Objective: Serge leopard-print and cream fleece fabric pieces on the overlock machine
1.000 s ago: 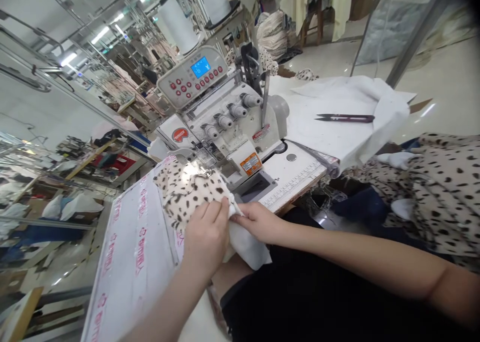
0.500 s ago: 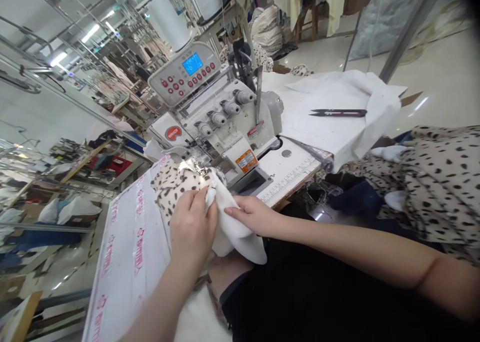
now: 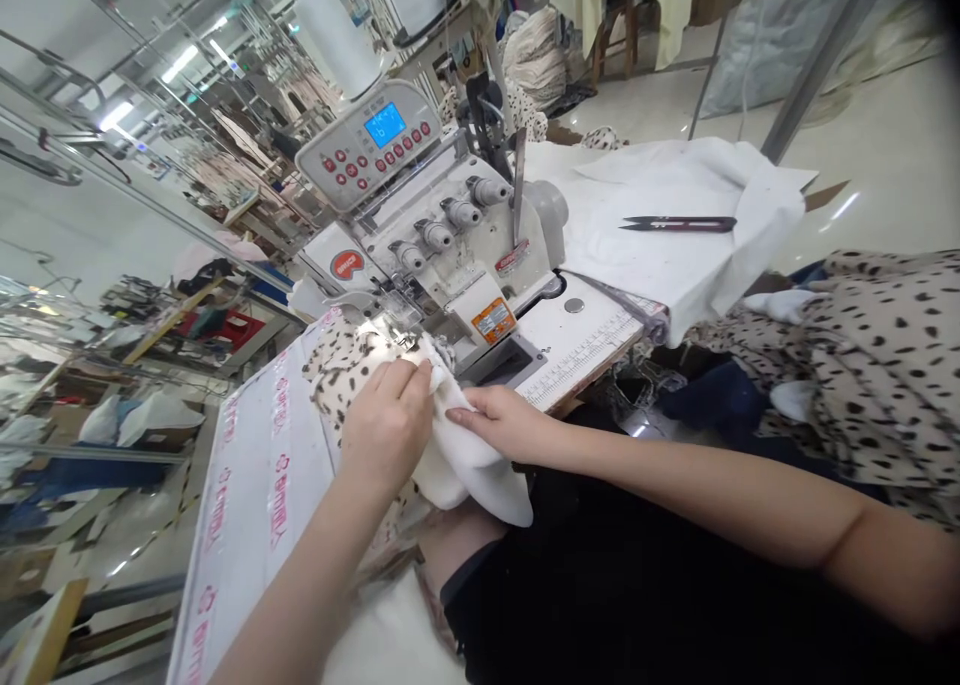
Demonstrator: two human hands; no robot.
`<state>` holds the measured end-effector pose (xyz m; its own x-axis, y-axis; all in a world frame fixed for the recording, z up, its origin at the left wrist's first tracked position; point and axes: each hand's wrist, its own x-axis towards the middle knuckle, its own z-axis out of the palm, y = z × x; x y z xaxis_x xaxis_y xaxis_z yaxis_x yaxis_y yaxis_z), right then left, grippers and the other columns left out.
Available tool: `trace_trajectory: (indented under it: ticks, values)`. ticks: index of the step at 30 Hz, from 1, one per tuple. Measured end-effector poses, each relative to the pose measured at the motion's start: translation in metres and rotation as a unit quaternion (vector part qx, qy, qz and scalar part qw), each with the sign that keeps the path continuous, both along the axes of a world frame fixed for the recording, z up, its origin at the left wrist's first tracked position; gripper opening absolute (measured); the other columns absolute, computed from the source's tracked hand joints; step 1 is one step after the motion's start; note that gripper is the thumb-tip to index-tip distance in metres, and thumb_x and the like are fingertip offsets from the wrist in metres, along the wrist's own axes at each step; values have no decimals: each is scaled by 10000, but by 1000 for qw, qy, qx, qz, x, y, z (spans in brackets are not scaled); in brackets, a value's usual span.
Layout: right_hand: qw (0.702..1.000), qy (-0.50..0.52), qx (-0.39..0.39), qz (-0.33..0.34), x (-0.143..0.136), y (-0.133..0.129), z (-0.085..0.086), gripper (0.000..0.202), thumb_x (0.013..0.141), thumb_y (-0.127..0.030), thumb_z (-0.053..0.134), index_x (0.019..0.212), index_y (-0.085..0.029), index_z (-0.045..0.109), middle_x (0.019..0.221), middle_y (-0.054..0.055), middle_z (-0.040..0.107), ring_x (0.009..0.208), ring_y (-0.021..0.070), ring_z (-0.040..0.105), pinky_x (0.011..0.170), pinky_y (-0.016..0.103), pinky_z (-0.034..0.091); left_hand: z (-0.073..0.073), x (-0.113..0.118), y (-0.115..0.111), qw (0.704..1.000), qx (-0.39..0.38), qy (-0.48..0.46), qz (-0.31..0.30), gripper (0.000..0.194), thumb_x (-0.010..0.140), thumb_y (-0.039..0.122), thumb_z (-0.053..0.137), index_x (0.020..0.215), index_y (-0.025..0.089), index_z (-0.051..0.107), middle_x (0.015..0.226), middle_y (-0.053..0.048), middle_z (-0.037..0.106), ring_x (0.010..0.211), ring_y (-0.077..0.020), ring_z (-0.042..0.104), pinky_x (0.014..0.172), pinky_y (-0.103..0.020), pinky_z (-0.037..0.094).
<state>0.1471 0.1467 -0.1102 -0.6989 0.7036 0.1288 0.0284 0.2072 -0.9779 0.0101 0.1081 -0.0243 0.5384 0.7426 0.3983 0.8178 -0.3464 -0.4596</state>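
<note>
A sewing machine (image 3: 450,255) with a lit blue display stands on the table. Spotted fabric (image 3: 337,365) lies under its needle area, with white fabric (image 3: 480,470) layered at its right and hanging over the table's front edge. My left hand (image 3: 390,420) pinches the fabric's edge close in front of the presser foot; its fingertips partly cover the cloth. Just to the right, my right hand (image 3: 506,423) holds the white fabric between thumb and fingers.
Dark thread snips (image 3: 679,224) lie on white cloth (image 3: 630,275) right of the machine. More spotted fabric (image 3: 885,365) is heaped at the right. Thread cones (image 3: 337,40) stand behind the machine. The table (image 3: 247,505) extends left under printed plastic.
My left hand has shifted slightly up toward the presser foot, and its fingers now lie closer over the fabric edge. My right hand has barely moved.
</note>
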Motion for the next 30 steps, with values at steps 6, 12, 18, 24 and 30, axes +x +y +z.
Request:
trace_trajectory:
  ticks: [6, 12, 18, 24, 30]
  values:
    - [989, 61, -125, 48, -2, 8, 7, 123, 785, -221, 536, 805, -105, 569, 677, -13, 528, 626, 103, 464, 603, 199, 379, 9, 0, -10, 979, -55, -93, 171, 224, 772, 247, 523, 943, 103, 529, 811, -64, 503, 730, -180, 517, 609, -275, 433]
    - [983, 54, -160, 73, -14, 5, -2, 103, 725, -200, 592, 737, -100, 571, 663, -11, 533, 628, 109, 476, 589, 200, 408, 17, -13, 0, 999, -10, 13, 49, 187, 779, 149, 472, 939, 147, 569, 714, -31, 503, 673, -164, 497, 566, -263, 390]
    - [994, 25, -95, 51, -7, -3, -2, 161, 763, -257, 538, 680, -120, 550, 595, -22, 473, 578, 99, 434, 526, 181, 361, 1, -12, -9, 999, 4, 44, 7, 297, 773, 82, 463, 1067, 72, 505, 718, -53, 512, 690, -175, 468, 592, -271, 405]
    - [999, -1, -31, 33, 0, 0, 0, 240, 794, -310, 501, 654, -123, 554, 569, -24, 436, 560, 96, 407, 492, 176, 316, 1, -14, -6, 1000, -18, 16, 12, 298, 792, 59, 411, 1075, 92, 497, 746, -60, 525, 694, -170, 469, 617, -270, 428]
    - [1000, 4, -25, 11, -8, 12, 6, 195, 777, -270, 525, 672, -114, 577, 582, -27, 440, 591, 100, 411, 518, 175, 324, 6, -24, 6, 999, -38, 1, 1, 232, 825, 139, 425, 1031, 97, 523, 777, -73, 525, 738, -177, 483, 647, -280, 445]
